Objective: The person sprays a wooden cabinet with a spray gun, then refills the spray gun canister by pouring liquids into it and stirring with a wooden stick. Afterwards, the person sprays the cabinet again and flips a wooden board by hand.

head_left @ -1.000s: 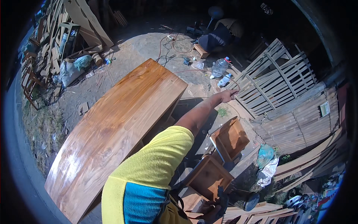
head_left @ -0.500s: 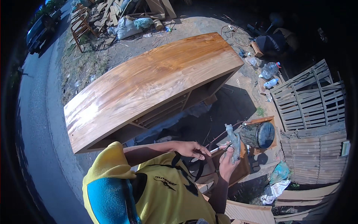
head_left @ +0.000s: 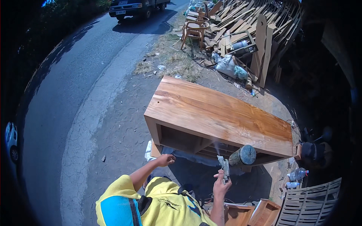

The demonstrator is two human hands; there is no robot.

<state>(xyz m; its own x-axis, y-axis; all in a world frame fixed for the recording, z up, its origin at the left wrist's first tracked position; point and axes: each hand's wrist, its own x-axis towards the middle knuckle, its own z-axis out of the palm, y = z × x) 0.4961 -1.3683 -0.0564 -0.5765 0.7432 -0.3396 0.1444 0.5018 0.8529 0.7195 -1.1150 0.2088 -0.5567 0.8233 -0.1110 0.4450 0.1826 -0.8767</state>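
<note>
Gripped a spray gun (head_left: 224,165) in the closed right hand (head_left: 221,187), before the open front of the wooden cabinet (head_left: 211,109), and sent pale mist (head_left: 216,147) toward it. Held the left hand (head_left: 165,160) loosely half-curled near the cabinet's left end.

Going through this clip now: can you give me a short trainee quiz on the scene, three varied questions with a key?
1. Which of the person's grips, left or right, holds the spray gun?
2. True or false: the dark truck is on the road.
3. Fill in: mist leaves the nozzle toward the wooden ____.

Key:
1. The right grip.
2. True.
3. Cabinet.
</note>
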